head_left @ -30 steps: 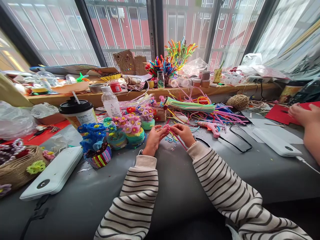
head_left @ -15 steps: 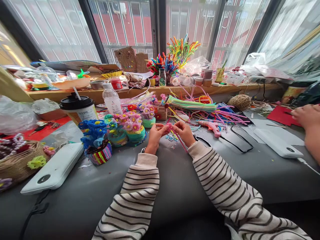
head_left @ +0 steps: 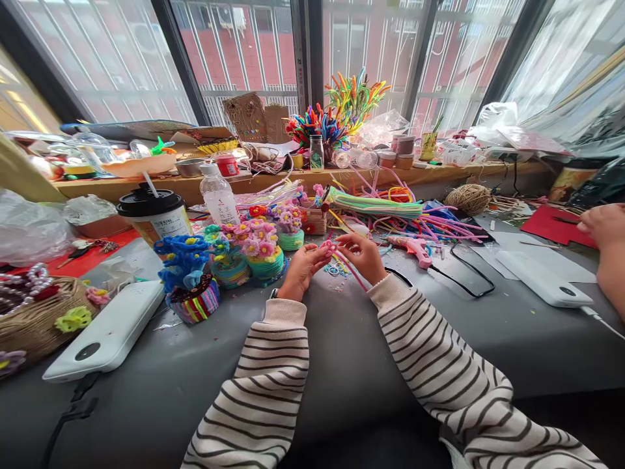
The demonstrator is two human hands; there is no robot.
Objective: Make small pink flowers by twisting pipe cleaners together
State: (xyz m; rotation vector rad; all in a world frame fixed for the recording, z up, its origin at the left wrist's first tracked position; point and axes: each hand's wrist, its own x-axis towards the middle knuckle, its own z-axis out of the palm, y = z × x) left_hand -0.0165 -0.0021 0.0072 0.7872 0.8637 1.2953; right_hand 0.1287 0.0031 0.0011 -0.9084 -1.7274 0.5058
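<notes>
Between my two hands is a small pink pipe-cleaner piece (head_left: 331, 246), looped at the top, with long pink strands trailing down to the right. My left hand (head_left: 303, 267) pinches its looped part from the left. On the right, my right hand (head_left: 364, 257) has its thumb and fingers closed round the strands near the loops; the fingertips are small in view. Just below the piece, blue rings and small scraps (head_left: 336, 268) lie on the grey table (head_left: 336, 352). Pots of fuzzy pink flowers (head_left: 258, 241) stand left of my left hand.
A pink glue gun (head_left: 415, 251) with a black cord lies to the right, near a white power bank (head_left: 544, 280). Another power bank (head_left: 107, 332), a lidded cup (head_left: 159, 215) and a bottle (head_left: 218, 195) are at left. Another person's hand (head_left: 605, 228) is at far right.
My right hand's fingers have spread and lifted slightly around the pink piece, and my left hand has turned a little. The other person's hand has shifted right.
</notes>
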